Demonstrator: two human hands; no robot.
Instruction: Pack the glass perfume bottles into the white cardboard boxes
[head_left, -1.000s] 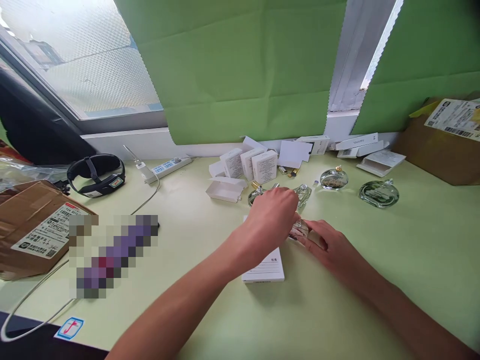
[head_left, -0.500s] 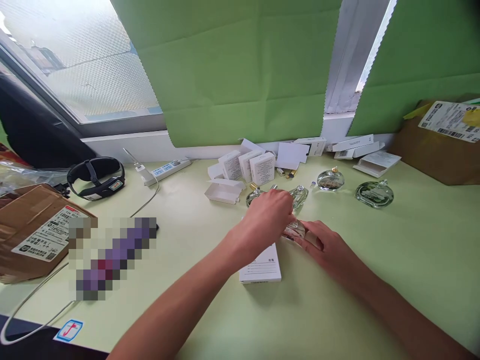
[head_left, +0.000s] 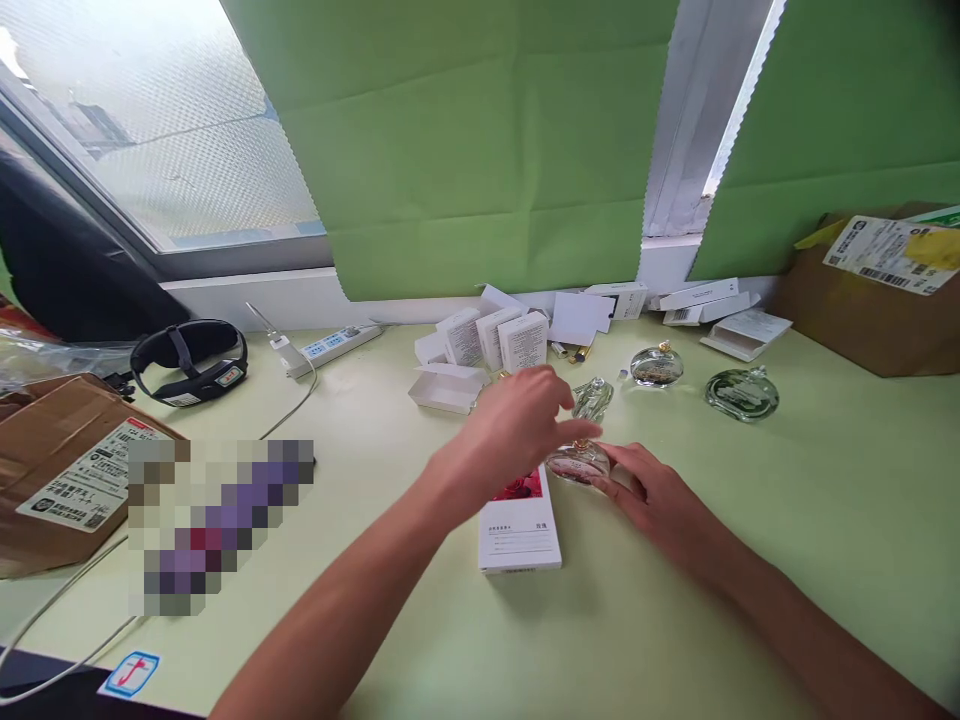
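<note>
Left hand (head_left: 517, 420) apart at thumb and forefinger, drawn back from a pink-tinted glass bottle (head_left: 578, 464) on a pale green tabletop (head_left: 637, 620), as watched from my remote post. A second ago those fingers were bunched over the bottle's neck; now the glass shows almost whole, and so does a strip of red flower print (head_left: 525, 486) on the white box (head_left: 519, 542) lying partly under the hand. I see nothing held in the left fingers, though the palm is hidden from me. Right hand (head_left: 645, 480) is where it was — thumb and fingertips pinched on the bottle's right edge, keeping it by the box's far right corner; I cannot tell whether glass and card touch. Just beyond the bottle is a faceted clear bottle (head_left: 592, 399), with white cartons (head_left: 523, 342) clustered behind. My reading: the left hand's work at the neck is finished or interrupted — the view does not settle which — while the right hand's grip steadies the glass.
</note>
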